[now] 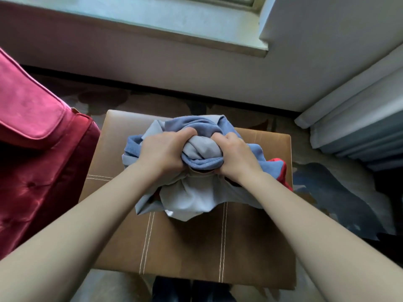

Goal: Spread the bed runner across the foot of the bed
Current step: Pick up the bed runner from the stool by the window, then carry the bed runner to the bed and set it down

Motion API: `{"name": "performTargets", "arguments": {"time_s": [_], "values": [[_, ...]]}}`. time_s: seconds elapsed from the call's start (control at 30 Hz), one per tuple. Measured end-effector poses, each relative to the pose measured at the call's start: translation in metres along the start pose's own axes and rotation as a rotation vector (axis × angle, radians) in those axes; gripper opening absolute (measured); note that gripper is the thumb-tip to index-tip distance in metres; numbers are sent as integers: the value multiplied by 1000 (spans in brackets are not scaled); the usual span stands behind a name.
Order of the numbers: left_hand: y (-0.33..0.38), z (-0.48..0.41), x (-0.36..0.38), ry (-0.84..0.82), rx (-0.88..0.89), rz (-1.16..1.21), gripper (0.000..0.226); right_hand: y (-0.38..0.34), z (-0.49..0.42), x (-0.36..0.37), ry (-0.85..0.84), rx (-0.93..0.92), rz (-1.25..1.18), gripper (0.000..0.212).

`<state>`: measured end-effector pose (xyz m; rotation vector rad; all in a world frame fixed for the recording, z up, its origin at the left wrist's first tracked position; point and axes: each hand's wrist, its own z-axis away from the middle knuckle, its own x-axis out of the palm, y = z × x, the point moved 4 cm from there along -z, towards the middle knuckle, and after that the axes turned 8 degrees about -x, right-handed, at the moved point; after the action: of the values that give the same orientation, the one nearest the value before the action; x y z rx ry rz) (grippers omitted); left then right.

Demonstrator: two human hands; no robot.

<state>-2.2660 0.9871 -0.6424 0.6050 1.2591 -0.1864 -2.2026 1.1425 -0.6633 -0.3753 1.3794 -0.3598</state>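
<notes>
Hands both clench the bunched bed runner [200,162], left hand [162,152] and right hand [236,156] close together, on a brown stool [185,243]. Step: pickup. Next move likely calls for lifting it and carrying it to the bed, not in view.

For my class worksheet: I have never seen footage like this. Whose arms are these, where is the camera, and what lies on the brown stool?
There is no machine: a person wears one camera on the head, looking down at their own arms. The left hand and right hand both grip a bunched blue-grey cloth, the bed runner, lying on a brown stitched stool. A red armchair stands left, curtains right. No bed is in view.
</notes>
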Motion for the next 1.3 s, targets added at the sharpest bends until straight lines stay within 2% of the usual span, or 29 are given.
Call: {"name": "performTargets", "arguments": {"time_s": [0.23,0.33,0.63,1.3], "values": [[16,10,-92,133,26,20,48,-48,-5,-86,85,-46,63,36],[25,15,-128,143,12,20,55,-68,-2,-125,107,-58,100,36],[60,30,-219,174,32,0,47,-113,12,-217,171,-118,176,33],[128,101,-377,462,36,-105,54,-201,60,-364,299,-354,172,43]]}}
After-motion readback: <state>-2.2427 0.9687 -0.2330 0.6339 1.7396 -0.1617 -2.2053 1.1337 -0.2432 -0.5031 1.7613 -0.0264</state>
